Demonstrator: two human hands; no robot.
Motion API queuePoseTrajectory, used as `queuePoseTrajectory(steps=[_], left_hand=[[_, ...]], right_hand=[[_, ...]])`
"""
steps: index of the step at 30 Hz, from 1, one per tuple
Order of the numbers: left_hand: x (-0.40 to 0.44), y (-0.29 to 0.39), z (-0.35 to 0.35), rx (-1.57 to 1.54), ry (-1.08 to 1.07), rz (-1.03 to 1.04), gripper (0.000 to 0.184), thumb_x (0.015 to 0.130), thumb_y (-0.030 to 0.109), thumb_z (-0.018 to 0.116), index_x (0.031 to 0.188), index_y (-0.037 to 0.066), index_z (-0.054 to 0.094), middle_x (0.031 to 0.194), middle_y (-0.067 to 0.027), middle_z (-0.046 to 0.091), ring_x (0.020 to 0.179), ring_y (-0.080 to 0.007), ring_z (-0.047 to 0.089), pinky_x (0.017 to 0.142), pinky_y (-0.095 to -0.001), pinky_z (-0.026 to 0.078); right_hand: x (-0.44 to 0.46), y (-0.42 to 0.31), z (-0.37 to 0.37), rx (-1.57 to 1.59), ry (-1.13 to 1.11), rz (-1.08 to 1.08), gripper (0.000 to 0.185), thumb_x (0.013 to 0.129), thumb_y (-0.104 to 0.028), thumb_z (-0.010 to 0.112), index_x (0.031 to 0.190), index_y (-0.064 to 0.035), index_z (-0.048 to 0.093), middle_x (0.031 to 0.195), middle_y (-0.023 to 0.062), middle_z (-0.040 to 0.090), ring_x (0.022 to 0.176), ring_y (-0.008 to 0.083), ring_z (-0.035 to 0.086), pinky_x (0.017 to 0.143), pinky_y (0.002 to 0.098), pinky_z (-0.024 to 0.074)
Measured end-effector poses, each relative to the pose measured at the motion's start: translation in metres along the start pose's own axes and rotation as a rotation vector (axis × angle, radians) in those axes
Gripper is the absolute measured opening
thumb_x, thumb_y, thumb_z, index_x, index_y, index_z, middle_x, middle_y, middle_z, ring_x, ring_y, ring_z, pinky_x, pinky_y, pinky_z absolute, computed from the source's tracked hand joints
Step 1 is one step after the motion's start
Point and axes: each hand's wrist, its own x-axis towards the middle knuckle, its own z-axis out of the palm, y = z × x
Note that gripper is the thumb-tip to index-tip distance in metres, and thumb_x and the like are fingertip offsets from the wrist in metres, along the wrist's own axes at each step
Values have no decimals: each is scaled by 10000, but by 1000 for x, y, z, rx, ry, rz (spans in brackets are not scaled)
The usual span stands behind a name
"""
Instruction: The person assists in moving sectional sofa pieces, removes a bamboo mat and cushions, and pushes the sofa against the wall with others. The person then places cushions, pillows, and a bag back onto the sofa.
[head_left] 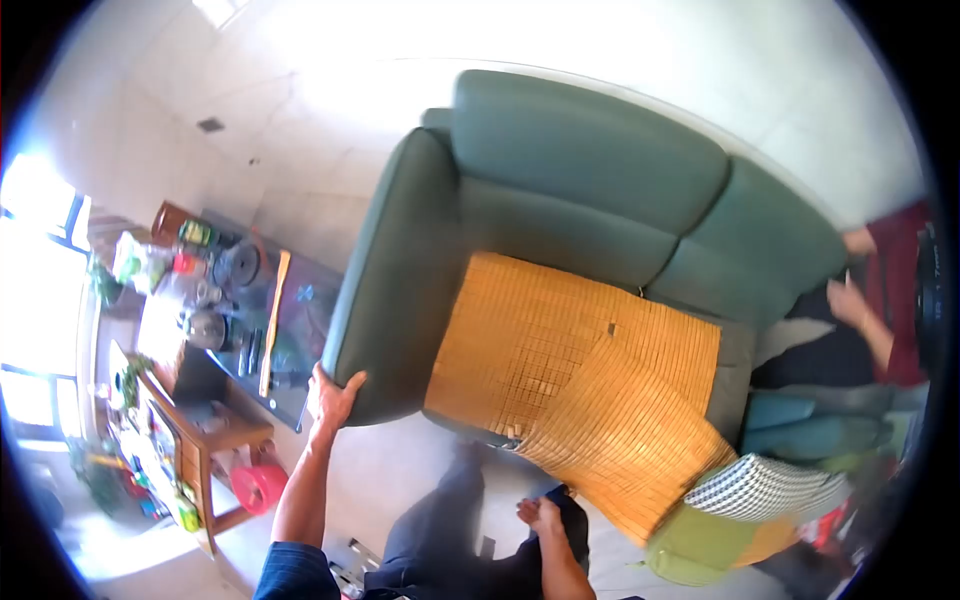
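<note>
A green sofa (590, 150) stands in front of me, its left armrest (395, 300) nearest to my left side. My left hand (335, 395) is closed on the front end of that armrest, thumb over the edge. Across the seat lies a tan slatted mat (520, 310). One flap of it (640, 430) is folded over and hangs past the front edge. My right hand (540, 513) is low in front of my legs, fingers curled, beside something dark at my knee. Whatever it may hold is hidden.
Another person in a maroon sleeve (895, 290) is at the sofa's right end. A checked cushion (765, 488) and a green cushion (690, 545) lie at lower right. Left of the armrest, a dark table (320, 290) bears jars and a long wooden stick (273, 325). A pink stool (258, 487) stands lower left.
</note>
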Motion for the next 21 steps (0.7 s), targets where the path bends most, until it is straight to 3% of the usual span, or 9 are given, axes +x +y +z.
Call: queuePoseTrajectory(steps=[1, 3, 7, 9, 11, 15, 19, 20, 21], left_hand=[[7, -8, 1, 4, 6, 37, 964, 609, 574, 689, 1266, -21, 307, 1164, -251, 450, 1074, -387, 459, 894, -440, 387], [14, -12, -4, -24, -16, 92, 944, 605, 534, 718, 1246, -33, 321, 1168, -258, 445, 1063, -378, 473, 883, -426, 403], [17, -17, -10, -175, -12, 44, 912, 596, 492, 732, 1236, -27, 342, 1142, -239, 475, 1053, -377, 486, 884, -417, 405], [18, -19, -14, -222, 1, 40, 900, 593, 478, 738, 1231, -24, 349, 1145, -235, 479, 1052, -372, 489, 878, -418, 410], [22, -23, -16, -230, 29, 63, 894, 585, 468, 747, 1225, -20, 359, 1143, -229, 480, 1044, -370, 492, 872, -422, 414], [29, -29, -17, -253, 18, 24, 879, 575, 458, 752, 1212, -19, 379, 1111, -197, 477, 1026, -359, 488, 828, -428, 426], [39, -33, -12, -274, 37, 66, 879, 570, 457, 757, 1216, -7, 382, 1090, -187, 477, 1011, -355, 490, 813, -433, 427], [39, -34, -10, -285, 63, 77, 885, 563, 461, 761, 1218, 0, 384, 1092, -186, 479, 989, -360, 503, 814, -436, 427], [40, -36, -8, -302, 81, 64, 884, 562, 461, 762, 1217, 0, 387, 1094, -191, 483, 988, -365, 505, 817, -436, 427]], right_hand=[[-65, -5, 55, -142, 67, -81, 330, 911, -287, 422, 1127, -40, 399, 1054, 208, 552, 904, 345, 596, 756, 464, 491], [-91, -3, 88, -385, -30, -147, 361, 902, -264, 460, 1162, -39, 351, 1060, 216, 548, 944, 374, 583, 771, 458, 487], [-140, -21, 190, -544, -139, -192, 353, 850, -309, 543, 1081, -63, 438, 948, 145, 606, 843, 260, 617, 718, 396, 498], [-148, -34, 247, -605, -202, -220, 371, 863, -319, 505, 1095, -35, 447, 928, 128, 616, 812, 233, 618, 695, 349, 502], [-168, -40, 315, -643, -250, -360, 436, 884, -426, 468, 1029, -17, 508, 934, 147, 615, 815, 227, 615, 690, 353, 501], [-178, -49, 431, -829, -218, -509, 580, 860, -473, 496, 1212, -18, 422, 1043, 145, 573, 901, 221, 575, 769, 358, 479], [-155, -48, 465, -1076, -260, -646, 498, 863, -412, 524, 1173, -30, 447, 971, 108, 583, 836, 178, 568, 724, 325, 469], [-153, -41, 464, -1016, -224, -615, 438, 873, -375, 520, 1141, -32, 466, 960, 92, 589, 822, 169, 574, 685, 297, 466], [-86, -44, 420, -999, -244, -669, 345, 895, -316, 492, 1093, -33, 489, 970, 85, 590, 811, 163, 576, 653, 282, 464]])
